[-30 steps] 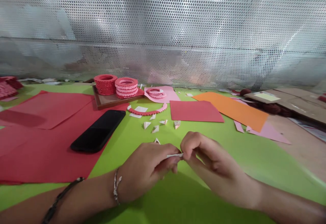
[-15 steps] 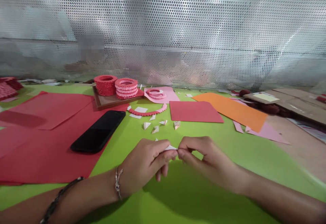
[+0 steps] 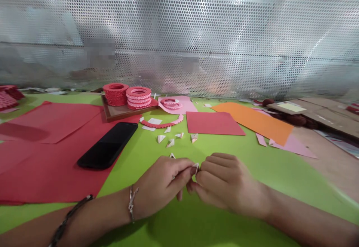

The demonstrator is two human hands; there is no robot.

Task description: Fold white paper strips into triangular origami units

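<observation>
A small white folded paper piece (image 3: 196,167) is pinched between the thumb and fingers of my left hand (image 3: 165,187), low over the green table. My right hand (image 3: 228,185) is closed against it from the right, with curled fingers at its edge; its fingertips are partly hidden. Just beyond my hands lie several more folded paper pieces, among them one triangle (image 3: 160,139) and another (image 3: 194,138). Behind these rests a curved red and pink scalloped paper strip (image 3: 161,124) with white paper scraps.
A black phone (image 3: 108,146) lies on large red paper sheets (image 3: 53,172) at left. Stacked scalloped rings (image 3: 138,98) stand on a brown tray (image 3: 112,117). A red card (image 3: 215,123), an orange sheet (image 3: 252,121) and cardboard (image 3: 331,116) lie right. Perforated metal screen (image 3: 179,33) borders the back.
My right hand has turned and curled its fingers in, from a thumb-and-finger pinch. The folded piece has tipped from lying flat to pointing up, and my left hand shifted slightly right.
</observation>
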